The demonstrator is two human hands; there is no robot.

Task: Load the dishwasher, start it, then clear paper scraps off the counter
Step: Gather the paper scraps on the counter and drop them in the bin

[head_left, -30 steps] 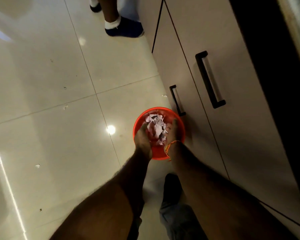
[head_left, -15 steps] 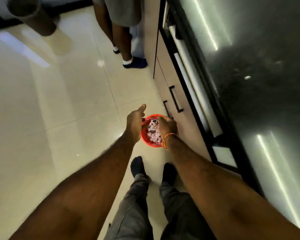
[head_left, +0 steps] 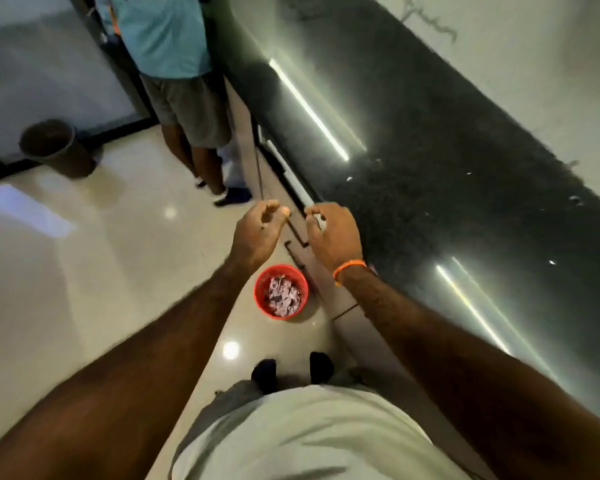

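Note:
A small red bin (head_left: 259, 289) stands on the floor against the cabinet fronts, filled with torn pale paper scraps (head_left: 281, 294). Both my hands hover well above it, side by side and apart from it. My left hand (head_left: 257, 230) has its fingertips curled in against the thumb, and nothing shows in it. My right hand (head_left: 336, 233), with an orange band at the wrist, is curled too; a pale patch shows between its fingers, which may be a scrap or the background. On the dark stone counter (head_left: 430, 161) to the right lie a few tiny pale specks (head_left: 349, 179).
Another person (head_left: 174, 46) in a teal shirt and grey shorts stands by the counter's far end. A dark bucket (head_left: 54, 147) sits on the glossy tiled floor at left. Black cabinet handles (head_left: 294, 235) run below the counter edge. My feet (head_left: 264, 372) are just behind the bin.
Both hands have come up out of the red bin, which stays on the floor with the scraps inside. The view has lifted, so the bin looks smaller and more counter shows.

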